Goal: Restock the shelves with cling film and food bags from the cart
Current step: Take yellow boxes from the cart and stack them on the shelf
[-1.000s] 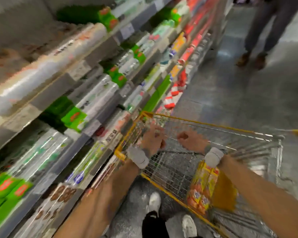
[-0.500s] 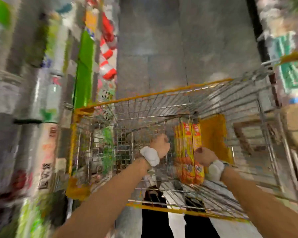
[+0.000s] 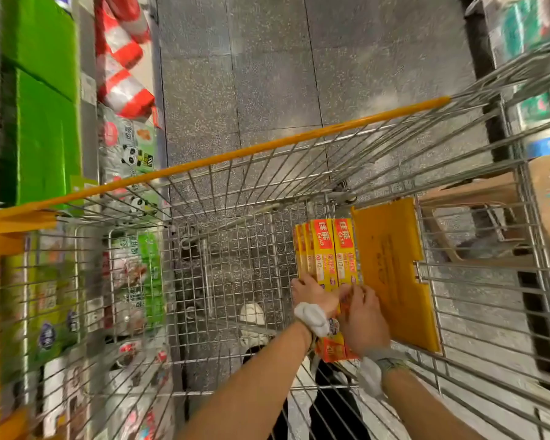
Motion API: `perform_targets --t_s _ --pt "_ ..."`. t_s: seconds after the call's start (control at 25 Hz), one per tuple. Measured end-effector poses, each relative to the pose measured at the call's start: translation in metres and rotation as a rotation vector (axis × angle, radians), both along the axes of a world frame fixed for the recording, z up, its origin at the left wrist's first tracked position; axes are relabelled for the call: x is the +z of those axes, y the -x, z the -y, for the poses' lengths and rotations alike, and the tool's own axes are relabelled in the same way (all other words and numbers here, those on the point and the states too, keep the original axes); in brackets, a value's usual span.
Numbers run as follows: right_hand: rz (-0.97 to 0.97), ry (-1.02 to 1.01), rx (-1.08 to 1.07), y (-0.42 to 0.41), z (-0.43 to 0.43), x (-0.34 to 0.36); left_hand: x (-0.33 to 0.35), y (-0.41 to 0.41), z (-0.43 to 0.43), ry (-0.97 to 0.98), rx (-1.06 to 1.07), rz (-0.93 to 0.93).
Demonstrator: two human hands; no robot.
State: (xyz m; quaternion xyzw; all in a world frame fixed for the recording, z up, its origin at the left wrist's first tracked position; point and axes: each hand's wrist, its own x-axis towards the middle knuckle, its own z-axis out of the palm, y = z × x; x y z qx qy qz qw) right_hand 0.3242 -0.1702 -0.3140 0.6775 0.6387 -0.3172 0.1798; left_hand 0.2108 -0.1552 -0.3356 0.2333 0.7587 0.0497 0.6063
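Speckled floor [image 3: 235, 74] up top, shelves [image 3: 88, 100] at left. Glad cling film boxes [image 3: 331, 249] stand lower right in cart [image 3: 235, 155]; left hand [image 3: 311, 292] & right hand [image 3: 362, 315] grip them w/ curled fingers. Prob last batch to shelve.

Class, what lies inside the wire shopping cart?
Visible: yellow Glad boxes beside a yellow flap. The left hand and right hand, gripping them, hide parts of the boxes.

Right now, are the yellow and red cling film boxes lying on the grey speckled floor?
No, the yellow-and-red cling film boxes stand inside the yellow-rimmed wire cart, gripped by the left hand and right hand.
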Motion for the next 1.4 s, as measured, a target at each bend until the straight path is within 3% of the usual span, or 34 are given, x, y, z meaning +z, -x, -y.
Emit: perform_targets --t_s 0.36,0.56,0.76,0.88,1.08,1.24,1.4 --pt "-0.005 -0.067 -0.04 0.004 0.008 -0.015 -0.013 0.015 0.015 -0.131 -0.068 0.01" --pt "0.033 -0.058 -0.047 0.008 0.005 -0.015 -0.019 0.029 0.025 -0.096 0.028 0.019" --pt "0.119 -0.073 -0.052 0.013 0.01 -0.015 -0.015 0.058 0.036 0.023 0.275 0.127" --pt "0.104 -0.092 -0.214 0.027 -0.001 -0.016 -0.014 0.079 0.032 -0.003 0.398 0.194" --pt "0.232 -0.044 -0.267 0.041 -0.012 -0.023 0.01 0.115 0.024 -0.123 0.368 0.208" --pt "0.195 -0.03 -0.224 0.041 -0.013 -0.014 0.03 0.133 0.021 -0.152 0.337 0.23" --pt "0.196 -0.053 0.002 0.036 -0.021 0.033 0.073 0.14 0.019 -0.187 0.315 0.283"
